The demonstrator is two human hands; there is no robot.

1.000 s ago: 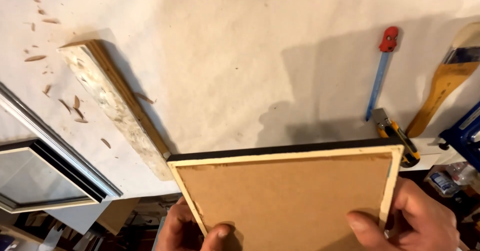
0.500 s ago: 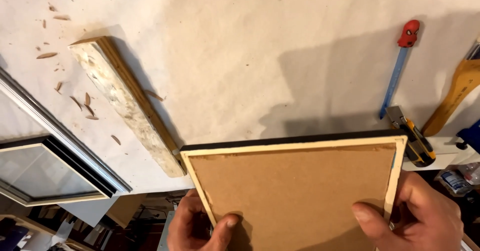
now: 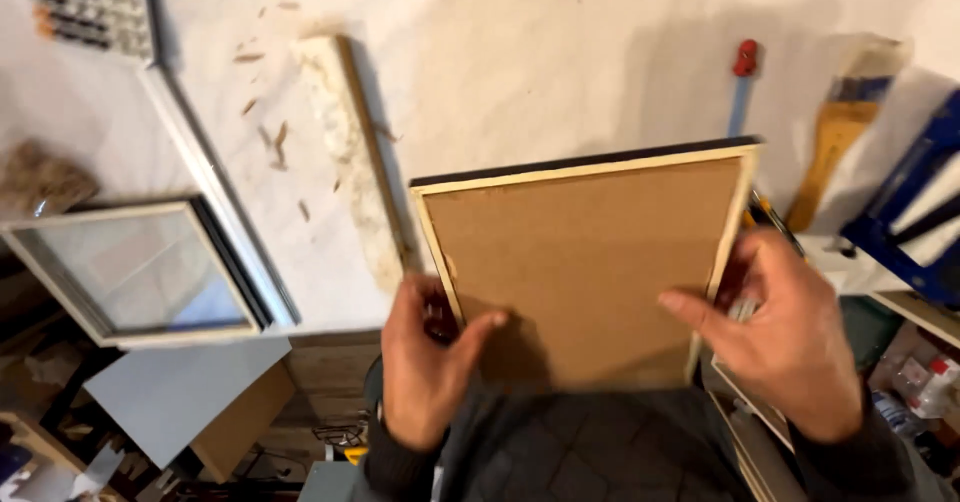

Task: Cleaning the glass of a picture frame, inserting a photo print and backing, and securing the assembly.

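Picture frame [image 3: 585, 262] face down, brown backing board up, pale wood rim, dark edge along its 12 o'clock side. It sits at frame centre, its far part over the white surface [image 3: 560, 72], its near edge at the person's body.

Left hand [image 3: 425, 362] grips the frame's left rail near the 7 o'clock corner: thumb lies on the backing board, fingers [image 3: 405, 307] wrap around the outside of the rail. Clenched on the frame.

Right hand [image 3: 785, 332] at the frame's right rail, about 4 o'clock: thumb pressed flat on the backing board, fingers curled at the rim's outer side. Also grasping the frame; view is blurred, so exact finger contact unclear.

Worn wood plank [image 3: 350, 152] lies just beside the frame at its 10 o'clock, wood chips [image 3: 275, 137] scattered at the plank's 9 o'clock. Blue tool with red cap [image 3: 742, 82] at the frame's 1 o'clock. Glazed frame [image 3: 135, 272] well apart at 9 o'clock, off the surface edge. Wooden-handled brush [image 3: 835, 152] at 2 o'clock.
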